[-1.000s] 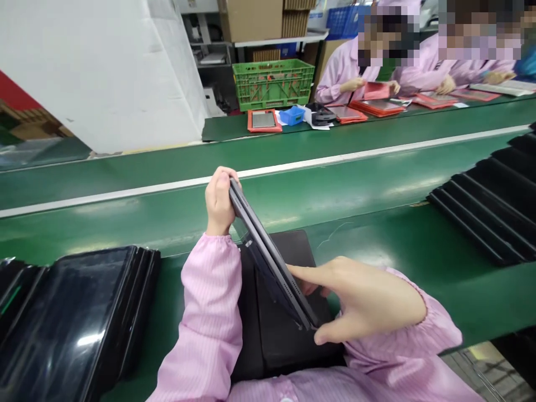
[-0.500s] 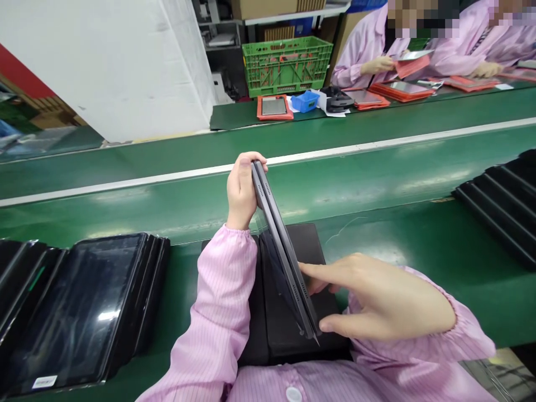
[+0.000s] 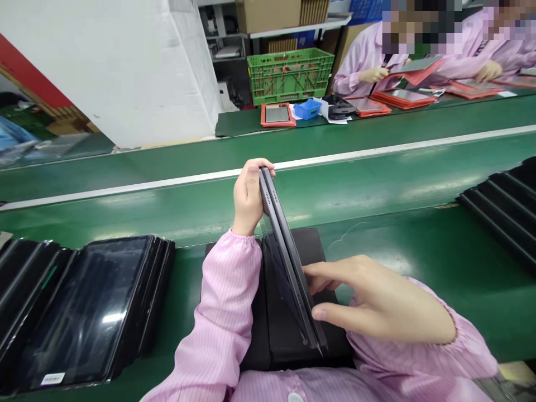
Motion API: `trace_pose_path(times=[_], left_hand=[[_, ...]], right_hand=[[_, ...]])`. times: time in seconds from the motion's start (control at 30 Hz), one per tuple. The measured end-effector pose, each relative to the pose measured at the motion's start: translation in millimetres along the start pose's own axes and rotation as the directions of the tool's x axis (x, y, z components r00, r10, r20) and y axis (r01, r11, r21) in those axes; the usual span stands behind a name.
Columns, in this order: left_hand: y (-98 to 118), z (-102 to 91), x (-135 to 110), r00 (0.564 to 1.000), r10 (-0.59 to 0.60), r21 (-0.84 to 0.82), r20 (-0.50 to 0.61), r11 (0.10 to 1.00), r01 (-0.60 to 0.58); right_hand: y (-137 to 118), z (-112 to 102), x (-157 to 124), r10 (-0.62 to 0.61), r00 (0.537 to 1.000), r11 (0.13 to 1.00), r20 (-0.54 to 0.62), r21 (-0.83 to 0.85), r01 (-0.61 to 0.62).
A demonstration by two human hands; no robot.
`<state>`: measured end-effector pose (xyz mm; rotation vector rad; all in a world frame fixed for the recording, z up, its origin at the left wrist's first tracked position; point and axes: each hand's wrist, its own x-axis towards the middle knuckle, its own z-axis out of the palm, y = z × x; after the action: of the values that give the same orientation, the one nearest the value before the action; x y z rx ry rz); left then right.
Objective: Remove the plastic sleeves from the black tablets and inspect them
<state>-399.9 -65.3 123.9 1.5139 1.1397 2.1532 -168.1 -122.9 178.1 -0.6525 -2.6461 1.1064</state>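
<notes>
Two thin grey tablets (image 3: 288, 254) stand on edge, pressed together face to face, tilted above a black folding case (image 3: 312, 243) that lies on the green bench. My left hand (image 3: 249, 195) is closed around their far end, thumb on the near side and fingers over the top. Clear film hangs from the left tablet's screen side. My right hand (image 3: 368, 298) has its fingers apart, with fingertips against the right-hand tablet's face and the thumb close to its edge. Part of the case is hidden beneath the tablets and my left sleeve.
Film-covered tablets (image 3: 90, 312) lean in a stack at left. Several black cases (image 3: 502, 212) are piled at right. Across the green conveyor (image 3: 201, 195), people in pink sleeves handle tablets in red covers (image 3: 404, 99). A blue tray (image 3: 307, 109) and green crate (image 3: 291, 72) stand there too.
The view has shifted slightly, so everything sits a little lower and further right. My right thumb has moved slightly up along the tablet edge; my left hand keeps its grip.
</notes>
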Motion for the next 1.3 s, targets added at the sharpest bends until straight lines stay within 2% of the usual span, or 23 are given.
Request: trace_pose_path(times=[0.3,0.4,0.53,0.7,0.9,1.0,1.2,1.3], left_hand=[[14.3,6.2,-5.0,0.998,0.063,-0.006,0.029,0.998,-0.063],[21.9,10.0,-7.8,0.995,0.098,-0.034,0.034,0.995,-0.097],[33.3,17.1,-13.5,0.99,0.134,-0.042,0.046,0.99,-0.132],[46.6,26.3,-22.6,0.992,0.126,-0.076,0.024,0.989,-0.123],[57.5,32.2,-30.7,0.978,0.194,-0.192,0.074,0.965,-0.177],[61.2,34.5,-33.2,0.965,0.247,-0.198,0.086,0.954,-0.227],[61.2,34.1,-36.5,0.965,0.243,-0.188,0.102,0.957,-0.221],[65.8,33.6,-36.3,0.975,0.193,-0.116,0.11,0.977,-0.18]], right_hand=[[-6.3,-2.3,0.0,0.002,0.999,1.0,0.047,0.014,-0.003],[-7.0,-2.1,-0.3,0.02,0.999,0.998,0.044,0.065,-0.022],[-4.6,0.1,2.0,0.061,0.998,0.977,0.005,0.204,-0.061],[-4.7,3.7,5.8,0.093,0.987,0.958,-0.129,0.283,-0.053],[-4.9,3.4,-0.6,-0.015,0.999,0.952,-0.051,0.305,0.03],[-3.8,0.6,-5.6,-0.071,0.997,0.954,-0.029,0.291,0.076],[-7.9,-1.0,-2.9,-0.07,0.994,0.97,-0.086,0.227,0.088],[-6.6,10.1,-2.9,-0.051,0.976,0.979,-0.213,0.182,0.091]])
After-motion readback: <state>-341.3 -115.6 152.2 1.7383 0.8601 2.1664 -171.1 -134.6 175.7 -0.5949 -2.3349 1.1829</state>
